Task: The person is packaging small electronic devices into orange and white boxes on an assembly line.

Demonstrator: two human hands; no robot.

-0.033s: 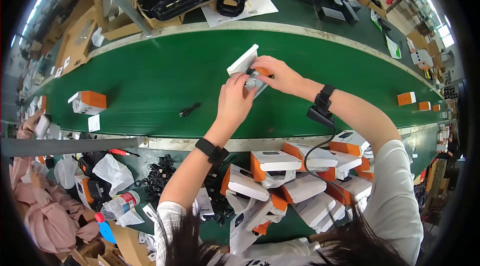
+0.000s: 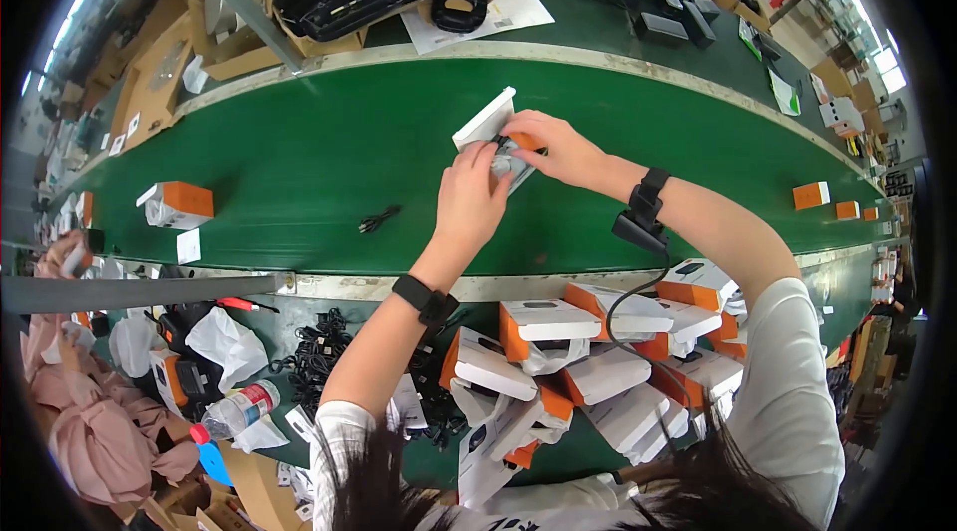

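Observation:
Over the green conveyor belt (image 2: pixel 329 152), both my hands are closed at a small orange and white carton (image 2: pixel 488 120) whose white lid stands raised. My left hand (image 2: pixel 469 194) has its fingers bent over the near side, at clear plastic wrapping (image 2: pixel 510 170) in the carton. My right hand (image 2: pixel 563 147) grips the right side, with thumb and fingertips near the orange wall and a dark piece inside. My fingers hide most of the contents. To the left of my left hand, a short black cable (image 2: pixel 379 219) lies on the belt.
Opened orange and white cartons (image 2: pixel 548 320) are heaped close to me, beside tangled black cables (image 2: pixel 321 344) and a plastic bottle (image 2: pixel 239 409). Another carton (image 2: pixel 179 204) sits left on the belt; several (image 2: pixel 810 196) stand far right. A metal rail (image 2: pixel 150 290) and a co-worker's pink sleeve (image 2: pixel 100 431) are at left.
My hands stay at the carton, with only a slight shift of my left forearm. At the far left, the co-worker's hand has moved a little.

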